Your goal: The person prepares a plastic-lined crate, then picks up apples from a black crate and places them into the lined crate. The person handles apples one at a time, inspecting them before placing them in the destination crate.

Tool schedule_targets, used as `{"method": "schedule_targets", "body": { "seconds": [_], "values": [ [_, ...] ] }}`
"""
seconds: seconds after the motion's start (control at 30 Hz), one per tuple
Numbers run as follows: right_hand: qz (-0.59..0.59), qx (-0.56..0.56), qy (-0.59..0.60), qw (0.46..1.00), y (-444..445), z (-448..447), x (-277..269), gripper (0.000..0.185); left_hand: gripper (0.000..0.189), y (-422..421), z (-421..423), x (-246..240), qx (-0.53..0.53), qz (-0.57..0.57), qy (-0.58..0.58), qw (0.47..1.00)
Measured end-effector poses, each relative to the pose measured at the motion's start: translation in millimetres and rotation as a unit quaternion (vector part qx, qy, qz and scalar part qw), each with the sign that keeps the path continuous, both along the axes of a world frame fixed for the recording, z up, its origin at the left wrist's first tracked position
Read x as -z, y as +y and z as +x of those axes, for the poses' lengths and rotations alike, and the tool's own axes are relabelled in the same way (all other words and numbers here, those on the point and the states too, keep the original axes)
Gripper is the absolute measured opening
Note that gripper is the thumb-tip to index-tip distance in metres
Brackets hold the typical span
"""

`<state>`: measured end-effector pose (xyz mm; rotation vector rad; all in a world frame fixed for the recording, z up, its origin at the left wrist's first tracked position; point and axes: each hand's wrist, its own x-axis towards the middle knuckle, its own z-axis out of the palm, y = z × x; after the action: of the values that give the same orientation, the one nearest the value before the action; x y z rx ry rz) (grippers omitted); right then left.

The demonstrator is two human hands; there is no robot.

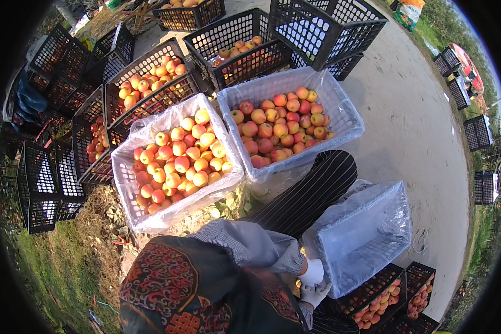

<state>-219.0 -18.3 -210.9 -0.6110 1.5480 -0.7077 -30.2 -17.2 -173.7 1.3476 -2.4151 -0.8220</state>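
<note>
Both my hands wear white gloves and are close together beside the near corner of an empty crate lined with clear plastic. My left hand, below a grey striped sleeve, is just above my right hand. The right hand's fingers reach towards the crate's lower corner; whether either hand grips anything is hidden. Small yellowish patches show beside the left sleeve and hand, too little of them to name. Beyond my striped trouser leg, a lined crate of apples stands next to another lined crate of apples.
Black plastic crates, some with apples, stand along the far side and left. A tall open crate is stacked on another. Further black crates of apples lie at lower right. Concrete paving runs along the right, grass at lower left.
</note>
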Motion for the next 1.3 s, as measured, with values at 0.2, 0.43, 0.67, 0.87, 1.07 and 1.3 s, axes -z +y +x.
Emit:
{"method": "schedule_targets", "body": {
  "seconds": [0.2,0.43,0.67,0.87,1.07,1.3],
  "values": [
    [-0.166,-0.239,0.105,0.951,-30.3,-5.5,49.8,0.070,0.028,6.5,62.8,-69.6,-0.037,0.002,0.122,0.992],
    [-0.217,-0.309,0.100,0.921,-54.5,-14.4,86.1,0.053,0.020,15.7,118.0,-131.6,-0.062,0.059,0.507,0.857],
    [-0.230,-0.263,0.090,0.932,-74.8,2.1,125.5,0.041,0.020,18.0,160.7,-164.2,-0.024,0.108,0.548,0.829],
    [-0.145,-0.093,-0.004,0.985,-68.8,-2.0,119.7,0.033,0.020,17.2,193.2,-169.8,0.000,0.140,0.547,0.825],
    [-0.042,0.085,-0.181,0.979,-109.4,46.9,63.0,0.022,0.024,0.3,214.6,-163.0,-0.024,0.189,0.522,0.832],
    [0.005,0.217,-0.145,0.965,-194.5,113.1,31.8,0.013,0.038,-33.5,226.1,-160.6,-0.051,0.197,0.510,0.835]
  ]
}}
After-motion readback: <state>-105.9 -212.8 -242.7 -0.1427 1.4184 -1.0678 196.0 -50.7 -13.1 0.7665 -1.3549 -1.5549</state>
